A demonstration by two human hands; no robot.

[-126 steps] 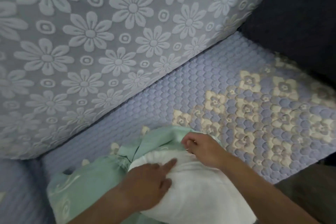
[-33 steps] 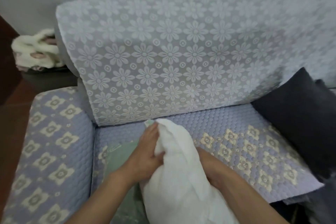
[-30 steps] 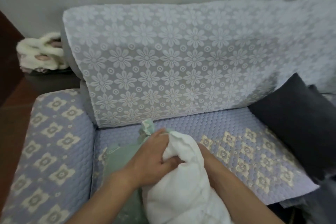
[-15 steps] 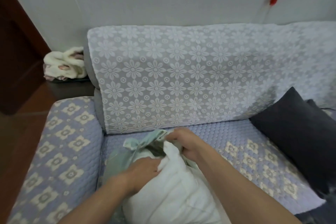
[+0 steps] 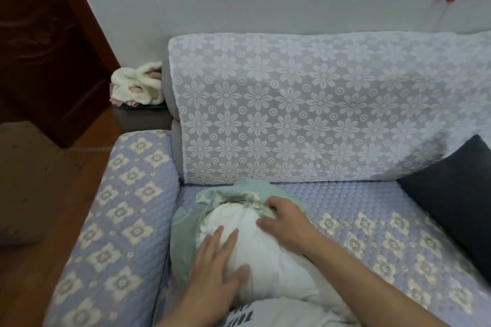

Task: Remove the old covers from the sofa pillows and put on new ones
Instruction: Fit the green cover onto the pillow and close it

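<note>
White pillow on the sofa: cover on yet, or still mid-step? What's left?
Mid-step. Done: nothing fully; the white pillow is mostly bare. In hand: its far end sits in the bunched green cover; the right hand grips the cover's edge, the left hand presses flat on the pillow. Left: finishing this cover, then the dark pillow at the right.
</note>
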